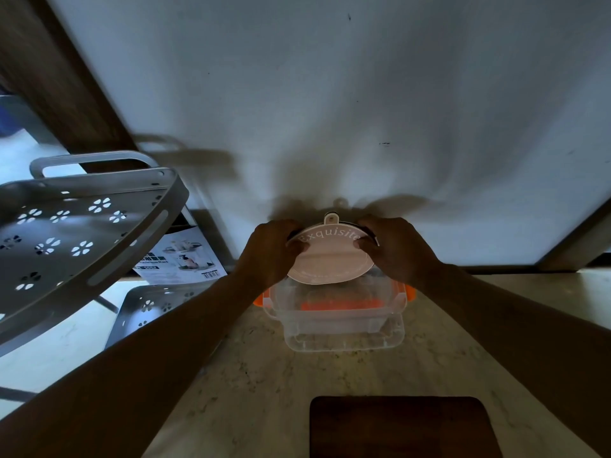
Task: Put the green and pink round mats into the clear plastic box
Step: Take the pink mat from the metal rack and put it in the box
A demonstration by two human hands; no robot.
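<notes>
Hands at the far end of the counter, both gripping one round mat over the open box. The left hand (269,251) and the right hand (395,247) hold opposite edges of the pink mat (330,259), thumbs pressed on its upper face and the other fingers curled behind its rim, so each hand is clamped on the mat rather than open. The mat bears the word "Exquisite" and a small hanging tab at its far edge; a dark rim shows just behind it, which may be a second mat, though the dim light leaves its colour unclear. The green mat cannot otherwise be made out. The mat is tilted, far edge raised toward the wall (330,94) and near edge dipping toward the clear plastic box (340,319), which stands on the marble counter (264,375) directly below and slightly nearer the person, with orange clips at its sides and no lid over the opening. The deciding relation is vertical: the opening lies beneath the near edge of the mat, both hands equally close to it. Judged from this, the mat must be lowered and levelled, or bent, to pass the rim. A grey rack (82,226) stands to the left, a dark board (400,428) nearer the person.
</notes>
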